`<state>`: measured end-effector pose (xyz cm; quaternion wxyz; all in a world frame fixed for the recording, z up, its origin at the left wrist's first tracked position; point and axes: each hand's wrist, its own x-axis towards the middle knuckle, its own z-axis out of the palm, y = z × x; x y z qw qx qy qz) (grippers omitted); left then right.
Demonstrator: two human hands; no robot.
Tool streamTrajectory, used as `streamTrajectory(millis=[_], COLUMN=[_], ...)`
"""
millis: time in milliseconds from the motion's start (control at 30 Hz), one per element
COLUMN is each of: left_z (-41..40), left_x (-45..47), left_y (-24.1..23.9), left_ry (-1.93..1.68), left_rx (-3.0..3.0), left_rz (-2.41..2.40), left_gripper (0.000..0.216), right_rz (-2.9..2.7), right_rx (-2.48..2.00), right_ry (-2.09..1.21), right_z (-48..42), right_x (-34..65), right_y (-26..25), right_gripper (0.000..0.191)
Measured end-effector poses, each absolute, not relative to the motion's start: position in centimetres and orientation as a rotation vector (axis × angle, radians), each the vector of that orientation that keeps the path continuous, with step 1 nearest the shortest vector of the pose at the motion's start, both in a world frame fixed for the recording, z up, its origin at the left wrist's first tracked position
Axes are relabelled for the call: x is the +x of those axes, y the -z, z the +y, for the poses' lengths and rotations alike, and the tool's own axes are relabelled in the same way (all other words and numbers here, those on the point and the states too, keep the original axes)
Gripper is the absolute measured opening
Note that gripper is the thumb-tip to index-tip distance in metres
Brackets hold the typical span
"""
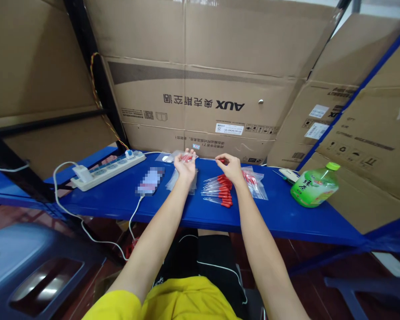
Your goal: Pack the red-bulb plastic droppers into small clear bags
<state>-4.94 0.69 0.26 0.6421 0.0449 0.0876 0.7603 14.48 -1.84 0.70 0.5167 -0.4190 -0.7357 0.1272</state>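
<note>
My left hand (184,166) is raised over the blue shelf (280,213), its fingers closed on a small clear plastic bag (186,156) with red-capped pieces inside. My right hand (231,167) is beside it, fingers pinched on a small red-capped piece (222,160). Just below my right hand lies a row of several clear tubes with red caps (219,191). More clear bags lie under my left hand (176,181), and one with red parts (253,181) lies right of my right hand.
A white power strip (108,170) with plugged cables sits at the left, a phone (150,181) beside it on a white cable. A green drink bottle (315,186) lies on its side at the right. Cardboard boxes (200,106) wall the back. A blue stool (30,271) stands lower left.
</note>
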Motion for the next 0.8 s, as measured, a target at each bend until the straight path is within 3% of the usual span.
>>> streamTrajectory(millis=[267,433,800], left_z=[0.2,-0.7,-1.9], left_x=[-3.2,-1.5,-0.8], left_y=[-0.1,-0.2,-0.4], left_ry=[-1.737,-1.656,-1.471], left_rx=[0.190,0.254,0.338], left_rz=[0.218,0.263,0.328], left_gripper=[0.019,0.027,0.041], right_rz=[-1.684,-1.670,-1.716], right_rx=[-0.855,-0.992,-0.872], right_ry=[-0.454,-0.419,-0.572], right_z=[-4.3,-4.2,-4.2], right_x=[11.0,9.6,10.2], right_y=[-0.1,0.4,0.7], right_gripper=[0.028,0.035,0.028])
